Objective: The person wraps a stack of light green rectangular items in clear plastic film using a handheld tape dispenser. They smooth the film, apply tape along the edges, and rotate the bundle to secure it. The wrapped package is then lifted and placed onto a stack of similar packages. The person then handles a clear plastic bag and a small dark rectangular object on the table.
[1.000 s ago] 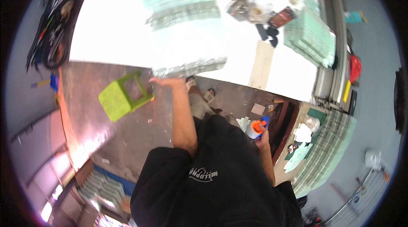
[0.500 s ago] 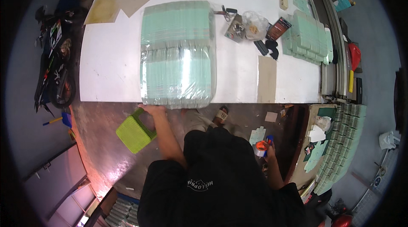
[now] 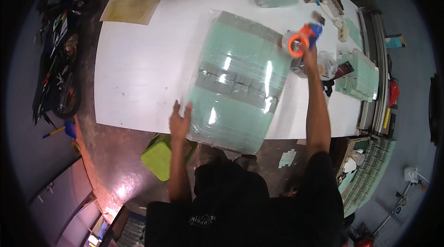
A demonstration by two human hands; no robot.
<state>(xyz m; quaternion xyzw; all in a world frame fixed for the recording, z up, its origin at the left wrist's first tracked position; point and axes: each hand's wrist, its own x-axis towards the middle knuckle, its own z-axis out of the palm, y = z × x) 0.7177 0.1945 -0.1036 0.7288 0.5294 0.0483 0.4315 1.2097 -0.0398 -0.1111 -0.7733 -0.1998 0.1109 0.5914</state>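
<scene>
A large bundle of flat pale-green cartons in clear plastic wrap [image 3: 233,83] lies slanted on the white table, with its near end at or just past the front edge. My left hand [image 3: 179,121] is at the bundle's near left side, its fingers apart and seeming to touch the wrap. Up beyond the bundle's right side, my right hand [image 3: 311,56] grips a blue and orange tape dispenser [image 3: 305,38] in the air, somewhat smeared by motion. The dispenser hides part of the small items behind it.
Grey-brown board and a yellowish sheet [image 3: 134,6] lie at the far left of the white table [image 3: 138,71]. More green cartons [image 3: 358,73] are stacked at the right, near a clear plastic bag [image 3: 327,64]. A lime-green basket [image 3: 159,159] stands below the front edge.
The wrapped bundle has turned on the table. My right hand has risen from low right to above the table with the tape dispenser. My left hand has shifted from the front edge to the bundle's side.
</scene>
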